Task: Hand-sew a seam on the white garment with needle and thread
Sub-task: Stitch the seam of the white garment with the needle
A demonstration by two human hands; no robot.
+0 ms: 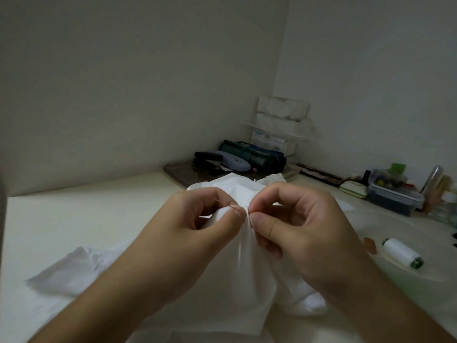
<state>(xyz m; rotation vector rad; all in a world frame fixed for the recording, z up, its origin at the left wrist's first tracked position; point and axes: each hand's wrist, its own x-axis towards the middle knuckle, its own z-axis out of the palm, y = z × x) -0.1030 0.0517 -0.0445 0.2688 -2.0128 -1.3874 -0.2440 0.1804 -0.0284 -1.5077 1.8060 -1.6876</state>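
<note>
The white garment (237, 189) is bunched up above the table, lifted between both hands, with more of it spread on the table at the lower left. My left hand (195, 233) pinches a fold of the cloth between thumb and forefinger. My right hand (296, 226) pinches the same fold right beside it, thumb against forefinger. A thin needle (250, 219) shows faintly at the right fingertips, between the two thumbs. The thread itself is too fine to make out. A spool of white thread (401, 252) lies on its side on the table at the right.
A cream table (74, 214) stands in a wall corner. At the back sit a dark tray (183, 175) with a stapler, a glasses case and a green roll. Clear boxes of small items (390, 191), bottles and a white-green case line the right side.
</note>
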